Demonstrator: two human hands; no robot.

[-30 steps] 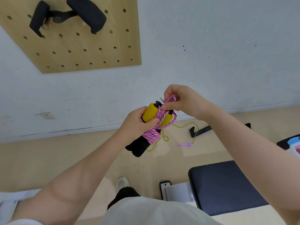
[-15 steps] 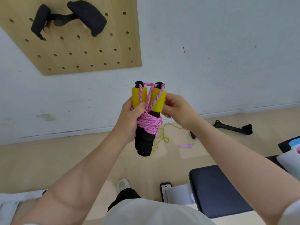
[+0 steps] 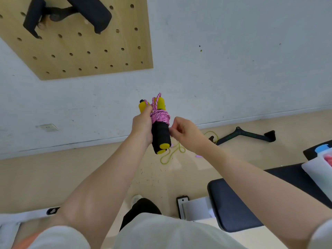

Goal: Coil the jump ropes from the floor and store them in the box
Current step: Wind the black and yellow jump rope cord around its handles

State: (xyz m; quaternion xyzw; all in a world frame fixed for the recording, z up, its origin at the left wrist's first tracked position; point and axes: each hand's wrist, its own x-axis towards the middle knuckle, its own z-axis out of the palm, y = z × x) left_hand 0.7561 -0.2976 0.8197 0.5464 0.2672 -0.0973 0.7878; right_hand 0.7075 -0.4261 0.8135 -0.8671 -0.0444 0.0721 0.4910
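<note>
Pink rope (image 3: 159, 118) now wound tight round upright handles (image 3: 160, 135), left hand (image 3: 142, 125) clamped on them, right hand (image 3: 183, 133) dropped to 3 o'clock, pinching, seemingly the tail; near boxing; green rope (image 3: 170, 155) on floor (image 3: 53, 169), bench (image 3: 233, 200) at 5 o'clock.

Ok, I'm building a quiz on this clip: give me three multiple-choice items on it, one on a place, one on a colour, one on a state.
1. Where does the yellow-green rope lie?
A. on the floor
B. on the pegboard
C. on the bench

2. What colour is the cord wound round the handles?
A. blue
B. pink
C. white

3. What is the left hand doing?
A. hanging idle
B. pressing the wall
C. gripping the bundle

Key: 1 A, it trails on the floor near the wall. 2 B, pink with dark flecks. 3 C, its fingers curl round the handles.
</note>
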